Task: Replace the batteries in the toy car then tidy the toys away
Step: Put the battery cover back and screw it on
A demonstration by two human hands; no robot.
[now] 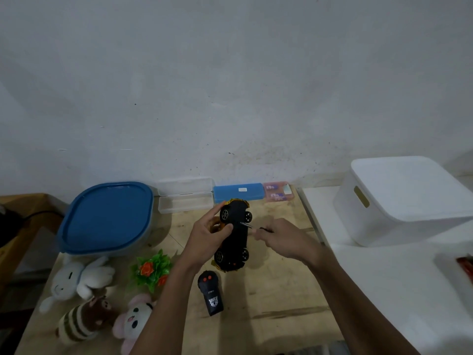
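A pale wooden tabletop (276, 290) stands against a scuffed grey-white wall, with a white surface adjoining it on the right.

At the middle of the table the left hand (204, 239) is clamped on the black-bellied, yellow-bodied toy car (236, 239), thumb and fingers wrapped round its left flank so the underside and all four wheels face up; its lower end looks to rest on the wood, though I cannot be sure. The right hand (279, 240), at three o'clock from the car, pinches a thin dark-handled screwdriver (252, 226) whose metal tip meets the underside near the upper wheels.

My reading is that the battery cover is being unscrewed or refastened; I cannot tell which, and no loose batteries or detached cover show. So the battery swap looks unfinished, and the tidying has not begun.

At six o'clock from the car lies a black remote control with two red buttons (210, 293). At eight o'clock sit a green plastic plant with orange flowers (151, 269), a white plush rabbit (79, 278), a brown-and-cream striped plush (82, 319) and a pink-and-white plush (134, 319), all still out. At ten o'clock is a grey tub with a blue lid (107, 216), closed. Along the wall from eleven to one o'clock run clear plastic cases (185, 198), a blue case (238, 193) and a pink box (277, 192). At two o'clock a lidded white plastic bin (404, 201) sits on the white surface, also shut.
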